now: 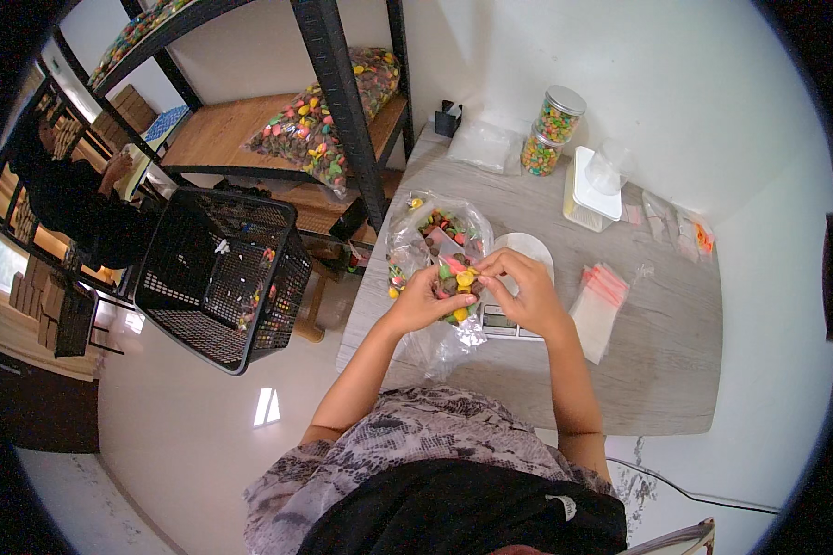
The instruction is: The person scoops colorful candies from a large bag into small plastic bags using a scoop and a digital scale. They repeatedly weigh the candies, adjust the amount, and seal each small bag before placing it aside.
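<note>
My left hand (422,300) holds a small clear plastic bag of colourful candies (458,284), its thumb across the front. The fingertips of my right hand (524,288) are pinched at the right edge of the same bag, close to a yellow piece. Behind it, a large open plastic bag (482,218) holds more brown, red and green candies. Partly under my right hand lies a white digital scale (538,246) with a round plate; its display is partly in view. A stack of empty resealable bags (597,319) with red edges lies right of my right hand.
Two stacked candy jars (555,128), a white-lidded plastic box (590,198) and small packets (673,225) stand or lie along the table's back. A black crate (246,354) is at the left, near a shelf (225,132) bearing big candy bags. A person (76,201) is farther left.
</note>
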The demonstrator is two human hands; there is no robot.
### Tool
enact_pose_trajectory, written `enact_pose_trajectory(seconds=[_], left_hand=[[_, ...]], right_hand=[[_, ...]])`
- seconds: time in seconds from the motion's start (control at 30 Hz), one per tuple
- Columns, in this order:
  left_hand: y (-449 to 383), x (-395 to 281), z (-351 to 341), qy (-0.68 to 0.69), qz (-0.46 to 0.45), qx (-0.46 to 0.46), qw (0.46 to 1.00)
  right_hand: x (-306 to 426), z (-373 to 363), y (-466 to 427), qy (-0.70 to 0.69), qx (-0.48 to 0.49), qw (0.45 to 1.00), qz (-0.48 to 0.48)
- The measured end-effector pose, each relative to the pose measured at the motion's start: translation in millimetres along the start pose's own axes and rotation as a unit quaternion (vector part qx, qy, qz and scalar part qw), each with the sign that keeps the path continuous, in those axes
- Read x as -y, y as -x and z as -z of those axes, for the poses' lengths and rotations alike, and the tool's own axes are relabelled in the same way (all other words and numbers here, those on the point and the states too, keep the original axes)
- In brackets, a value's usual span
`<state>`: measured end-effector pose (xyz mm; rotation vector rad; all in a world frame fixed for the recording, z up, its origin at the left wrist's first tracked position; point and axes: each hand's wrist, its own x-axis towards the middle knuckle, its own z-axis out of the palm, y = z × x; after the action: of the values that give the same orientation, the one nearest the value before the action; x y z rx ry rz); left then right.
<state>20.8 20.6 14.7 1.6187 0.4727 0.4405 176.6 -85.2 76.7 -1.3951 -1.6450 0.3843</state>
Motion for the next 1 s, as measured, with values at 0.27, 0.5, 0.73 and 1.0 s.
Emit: enact_pose_trajectory(seconds=[0.27, 0.5, 0.73, 1.0], left_hand=[[0.0, -3.6, -4.2, 0.027, -0.096, 0.002, 0.995], [-5.1, -0.3, -8.5, -0.057, -0.188, -0.055, 0.979], [-1.8, -1.2, -12.7, 0.100, -0.095, 0.002, 0.990], [1.4, -12.6, -9.7, -0.132, -0.154, -0.068, 0.977]], right_hand=[[-0.7, 0.8, -1.5, 0.064, -0.040, 0.996, 0.039], [4.2, 0.9, 1.0, 0.055, -0.028, 0.998, 0.011], [2.6, -2.5, 1.7, 0.038, -0.048, 0.998, 0.022], [2.6, 0.5, -9.1, 0.109, -0.093, 0.990, -0.019]])
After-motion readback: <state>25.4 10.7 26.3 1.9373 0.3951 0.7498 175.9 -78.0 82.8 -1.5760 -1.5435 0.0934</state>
